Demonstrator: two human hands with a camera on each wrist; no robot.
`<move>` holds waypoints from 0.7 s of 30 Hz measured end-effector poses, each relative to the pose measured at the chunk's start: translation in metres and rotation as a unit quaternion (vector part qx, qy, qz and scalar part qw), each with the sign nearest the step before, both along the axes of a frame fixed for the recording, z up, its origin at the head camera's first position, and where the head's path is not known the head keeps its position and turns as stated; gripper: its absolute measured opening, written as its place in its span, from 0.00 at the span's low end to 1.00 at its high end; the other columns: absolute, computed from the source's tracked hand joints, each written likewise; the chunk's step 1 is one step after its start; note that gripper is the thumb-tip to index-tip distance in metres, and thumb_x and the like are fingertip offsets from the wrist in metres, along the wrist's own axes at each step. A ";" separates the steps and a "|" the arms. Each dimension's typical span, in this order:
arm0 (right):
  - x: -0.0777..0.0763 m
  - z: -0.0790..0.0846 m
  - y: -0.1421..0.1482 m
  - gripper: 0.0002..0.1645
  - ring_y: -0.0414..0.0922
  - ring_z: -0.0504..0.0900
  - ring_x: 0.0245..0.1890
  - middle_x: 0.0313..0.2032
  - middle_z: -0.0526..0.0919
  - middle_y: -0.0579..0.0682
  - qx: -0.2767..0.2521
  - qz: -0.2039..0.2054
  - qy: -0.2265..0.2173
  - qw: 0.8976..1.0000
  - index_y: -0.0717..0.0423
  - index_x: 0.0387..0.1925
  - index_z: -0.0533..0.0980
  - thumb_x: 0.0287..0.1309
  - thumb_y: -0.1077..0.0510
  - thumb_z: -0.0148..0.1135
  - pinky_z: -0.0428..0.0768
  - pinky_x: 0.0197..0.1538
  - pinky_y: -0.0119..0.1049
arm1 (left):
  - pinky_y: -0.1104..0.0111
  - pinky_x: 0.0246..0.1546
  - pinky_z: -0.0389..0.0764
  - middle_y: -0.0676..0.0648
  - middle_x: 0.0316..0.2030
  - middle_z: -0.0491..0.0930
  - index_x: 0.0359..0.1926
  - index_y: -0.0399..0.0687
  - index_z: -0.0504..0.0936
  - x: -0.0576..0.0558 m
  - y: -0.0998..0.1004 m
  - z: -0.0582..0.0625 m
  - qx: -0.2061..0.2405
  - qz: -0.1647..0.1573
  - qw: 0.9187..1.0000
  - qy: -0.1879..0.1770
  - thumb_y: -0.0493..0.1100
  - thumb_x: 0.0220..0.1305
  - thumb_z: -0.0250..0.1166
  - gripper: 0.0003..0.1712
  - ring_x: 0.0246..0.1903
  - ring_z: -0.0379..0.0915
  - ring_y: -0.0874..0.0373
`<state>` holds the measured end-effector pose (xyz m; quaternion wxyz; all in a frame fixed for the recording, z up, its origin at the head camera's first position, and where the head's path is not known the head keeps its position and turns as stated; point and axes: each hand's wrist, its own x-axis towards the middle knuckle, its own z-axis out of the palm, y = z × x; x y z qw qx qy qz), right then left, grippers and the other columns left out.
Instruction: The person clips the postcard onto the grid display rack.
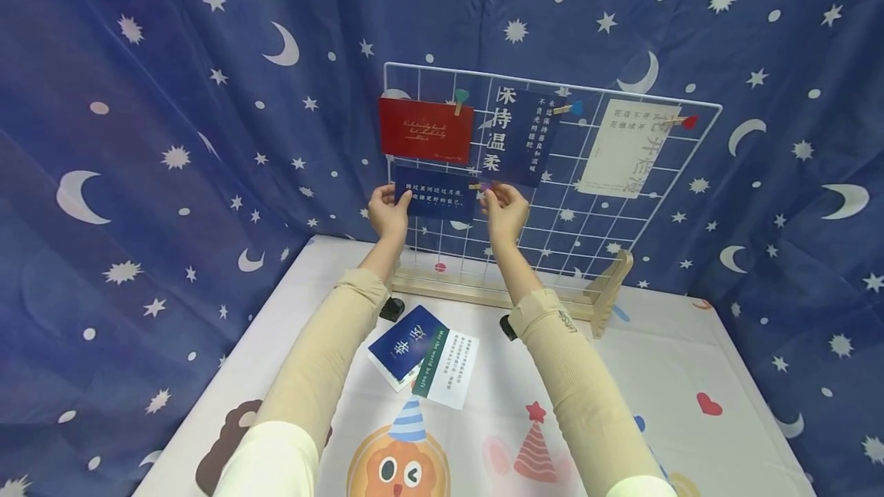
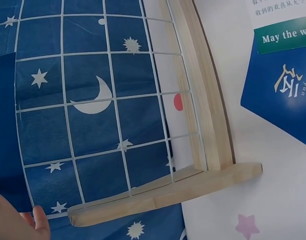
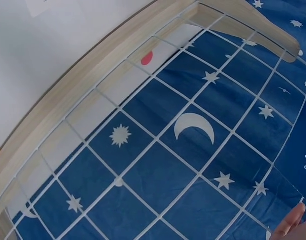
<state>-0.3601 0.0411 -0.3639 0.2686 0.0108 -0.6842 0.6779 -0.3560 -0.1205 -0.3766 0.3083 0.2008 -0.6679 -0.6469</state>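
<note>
Sleeves [image 1: 328,359], head view: outstretched.
Left hand [image 1: 390,215]: pinching navy card [image 1: 435,204] over white grid [image 1: 601,88], seemingly for steadiness.
Right hand [image 1: 506,213]: pinching purple clip [image 1: 485,186] at card's right edge.
Wooden foot [image 2: 162,195], left wrist view: crosswise, presumably for balance.
Fingertips [image 3: 293,217], right wrist view: near card (pinch cropped).

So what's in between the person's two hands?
In the head view, a blue card with white writing and a small clip are between the left hand and the right hand.
</note>
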 end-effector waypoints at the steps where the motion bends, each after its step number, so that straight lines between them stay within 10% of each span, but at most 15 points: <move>1: 0.000 0.000 0.000 0.12 0.44 0.85 0.27 0.40 0.83 0.68 0.001 0.000 0.003 1.000 0.72 0.43 0.77 0.56 0.69 0.60 0.84 0.35 0.33 | 0.61 0.44 0.74 0.35 0.41 0.78 0.46 0.36 0.78 0.002 0.000 0.000 0.002 -0.003 1.000 0.005 0.38 0.55 0.69 0.18 0.39 0.72 0.49; 11: 0.006 -0.010 0.006 0.14 0.38 0.82 0.30 0.42 0.82 0.66 0.014 0.002 0.016 1.000 0.70 0.46 0.76 0.57 0.70 0.58 0.80 0.34 0.19 | 0.61 0.48 0.74 0.37 0.44 0.77 0.50 0.38 0.77 0.000 -0.003 -0.009 -0.013 -0.015 0.999 0.033 0.37 0.57 0.67 0.19 0.41 0.71 0.49; 21: 0.017 -0.008 0.013 0.12 0.60 0.82 0.36 0.40 0.81 0.68 0.024 0.003 0.045 0.999 0.72 0.45 0.76 0.59 0.70 0.56 0.77 0.33 0.16 | 0.58 0.54 0.72 0.35 0.49 0.76 0.54 0.38 0.75 0.004 -0.006 -0.008 -0.039 -0.047 0.997 0.054 0.40 0.57 0.68 0.24 0.47 0.71 0.45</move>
